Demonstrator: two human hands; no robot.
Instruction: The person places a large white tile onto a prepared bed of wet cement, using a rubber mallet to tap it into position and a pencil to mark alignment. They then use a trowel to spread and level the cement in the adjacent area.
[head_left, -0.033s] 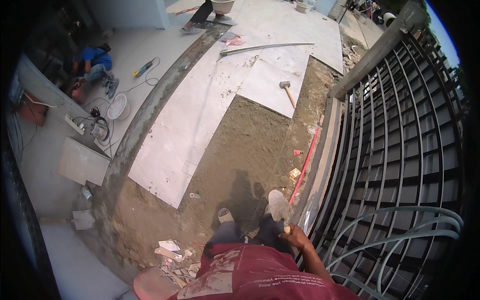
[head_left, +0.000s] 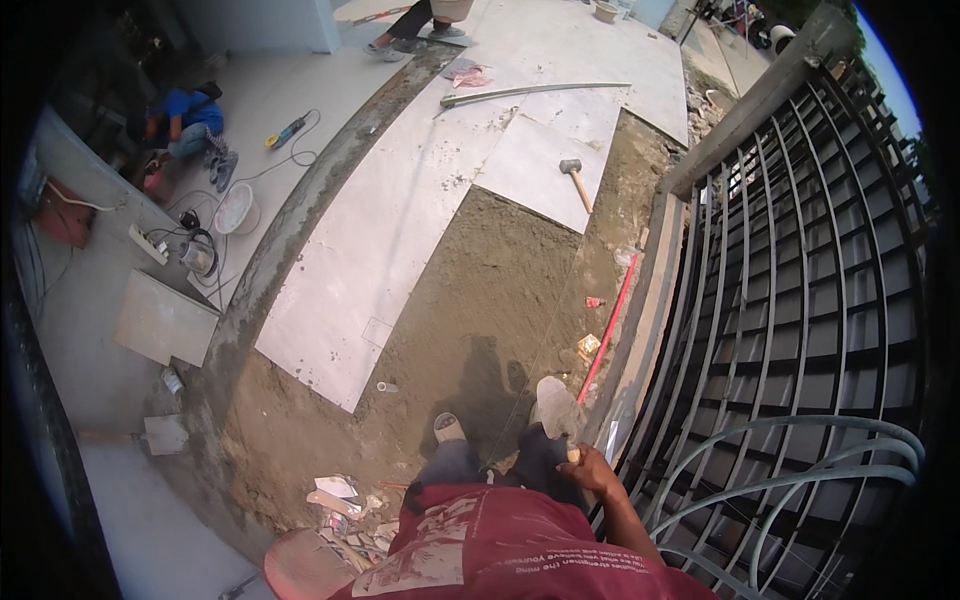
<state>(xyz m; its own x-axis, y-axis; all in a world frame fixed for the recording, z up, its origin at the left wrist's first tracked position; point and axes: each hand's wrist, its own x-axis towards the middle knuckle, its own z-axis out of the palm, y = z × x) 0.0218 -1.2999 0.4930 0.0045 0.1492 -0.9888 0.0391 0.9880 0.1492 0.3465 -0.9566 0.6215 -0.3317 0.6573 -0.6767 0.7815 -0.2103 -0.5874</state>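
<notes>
My right hand [head_left: 592, 470], low in the picture right of centre, is closed round the short wooden handle of a trowel [head_left: 557, 408]. Its broad grey blade hangs over the mortar bed [head_left: 480, 300] beside my legs. My left hand is not in view. One slippered foot [head_left: 448, 428] of mine shows on the mortar; the other is hidden, at least mostly, behind the trowel. Ahead, a mallet [head_left: 572, 178] with a dark head and wooden handle lies on a pale floor tile [head_left: 530, 165]. Laid tiles [head_left: 345, 300] border the mortar on the left.
A barred fence [head_left: 770, 270] with a coiled hose [head_left: 840, 440] runs along the right. A red strip [head_left: 610, 325] lies near it. Broken tile pieces [head_left: 340, 490] are heaped at lower left. A co-worker in blue [head_left: 190, 120] crouches far left near a white bucket [head_left: 238, 210].
The view has shifted very slightly. At the top, the bucket by another person's legs sits a little higher and further right. My grip on the trowel is the same.
</notes>
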